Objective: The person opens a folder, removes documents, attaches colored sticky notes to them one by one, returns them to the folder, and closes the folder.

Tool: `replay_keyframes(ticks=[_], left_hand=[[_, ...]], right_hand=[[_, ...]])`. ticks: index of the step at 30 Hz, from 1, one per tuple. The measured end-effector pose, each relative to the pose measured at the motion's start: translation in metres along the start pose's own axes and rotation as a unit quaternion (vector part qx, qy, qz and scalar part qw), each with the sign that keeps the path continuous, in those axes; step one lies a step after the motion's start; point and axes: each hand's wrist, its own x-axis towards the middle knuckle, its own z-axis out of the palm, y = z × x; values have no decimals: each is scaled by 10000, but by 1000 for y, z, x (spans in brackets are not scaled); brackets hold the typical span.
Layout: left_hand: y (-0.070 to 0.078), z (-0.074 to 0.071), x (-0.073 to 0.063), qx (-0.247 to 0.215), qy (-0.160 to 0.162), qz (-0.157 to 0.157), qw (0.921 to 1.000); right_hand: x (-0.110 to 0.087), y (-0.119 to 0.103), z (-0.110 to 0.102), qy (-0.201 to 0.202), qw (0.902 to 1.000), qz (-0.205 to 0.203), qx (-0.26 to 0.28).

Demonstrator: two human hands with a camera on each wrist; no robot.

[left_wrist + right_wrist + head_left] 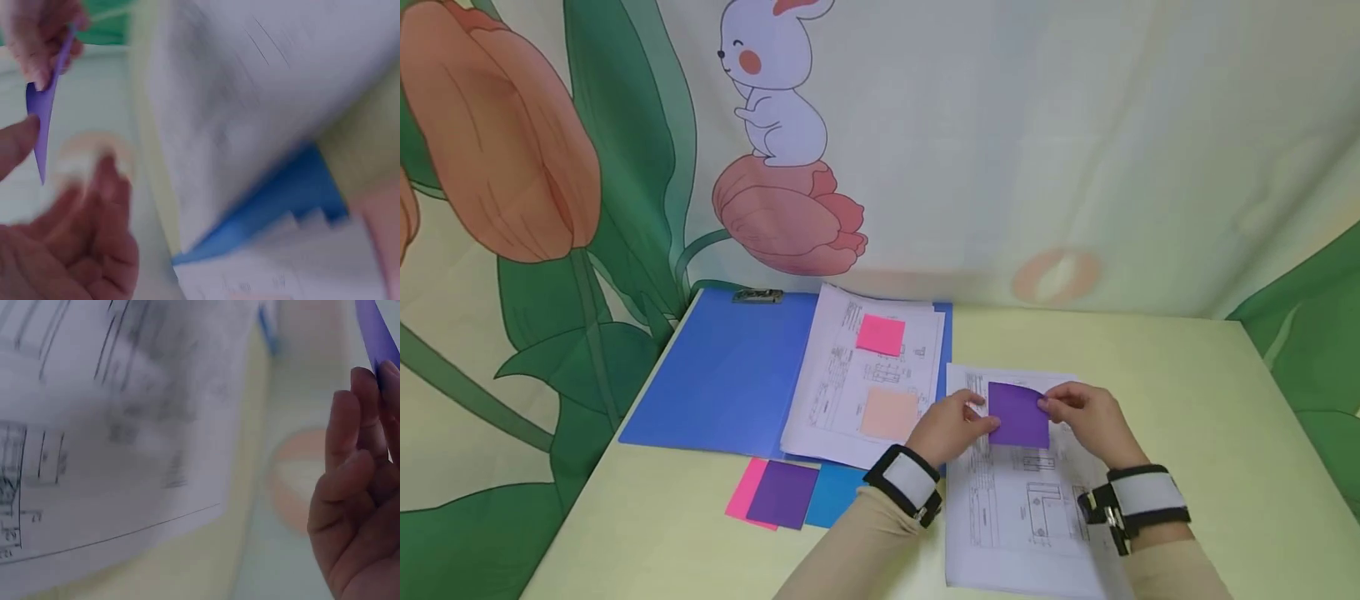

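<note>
A purple sticky note [1018, 415] is held up above a sheet of printed technical drawings [992, 508]. My right hand [1093, 421] pinches its right edge near the top corner between thumb and fingers. At the lower left edge, the thumb of my left hand [953, 427] touches the note. In the left wrist view, the other left fingers [94, 237] are loosely bent, blurred and apart from the purple note [47, 119]. The right wrist view catches only a sliver of the purple note [375, 331] above the right fingertips.
To the left lies an open blue folder [722, 375] with a metal clip [757, 296]. Drawings in it carry a pink note [881, 334] and a peach note [889, 414]. Below it are pink [741, 497], purple [782, 494] and blue [833, 496] notes. A printed curtain [1000, 150] hangs behind.
</note>
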Motion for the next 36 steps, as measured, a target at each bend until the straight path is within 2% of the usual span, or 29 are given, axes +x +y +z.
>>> replay_keyframes(ticks=[1, 2, 4, 5, 6, 9, 14, 16, 21, 26, 29, 36], left_hand=[[-2, 4, 6, 542, 182, 62, 9983], [-5, 10, 12, 1106, 330, 93, 9933], [-11, 21, 22, 2026, 566, 227, 9774], [-14, 27, 26, 2321, 610, 286, 9703], [-17, 33, 29, 2539, 558, 279, 9652], [-23, 45, 31, 2805, 258, 135, 9594], [-23, 49, 27, 3493, -83, 125, 9369], [-20, 47, 27, 3679, -102, 165, 9297], [-17, 43, 34, 3957, -301, 155, 9178], [-12, 43, 35, 4157, -479, 95, 9082], [-10, 42, 34, 4208, -523, 74, 9056], [-10, 43, 34, 4221, -523, 96, 9050]], right_hand=[[9, 6, 0, -97, 9999, 69, 25], [18, 13, 1, -200, 9997, 126, 22], [31, 25, 4, -408, 9988, 274, -22], [36, 30, 7, -486, 9981, 364, -53], [40, 35, 9, -548, 9971, 515, -64], [46, 45, 15, -718, 9937, 851, -137], [54, 54, 19, -810, 9900, 1129, -257], [59, 54, 19, -785, 9902, 1122, -259], [72, 50, 17, -838, 9890, 1214, -134], [72, 48, 16, -872, 9878, 1285, -116], [73, 48, 16, -856, 9879, 1273, -215], [76, 52, 18, -850, 9878, 1234, -425]])
